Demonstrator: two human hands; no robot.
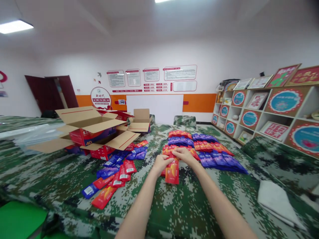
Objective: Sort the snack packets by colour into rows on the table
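Both my hands meet over the middle of a table covered in camouflage cloth [174, 212]. My left hand [161, 163] and my right hand [183, 154] are both closed on the top of a stack of red packets [172, 172], which hangs down between them. Just beyond my hands lie neat overlapping rows of red and purple packets [211, 154]. To the left, loose red and blue packets [113, 174] are scattered on the cloth.
Open cardboard boxes [87, 127] stand at the back left of the table, and a smaller one [141, 120] behind them. A folded white cloth [276, 200] lies at the right. Shelves with framed pictures [269, 113] line the right wall. A green surface [20, 220] shows at bottom left.
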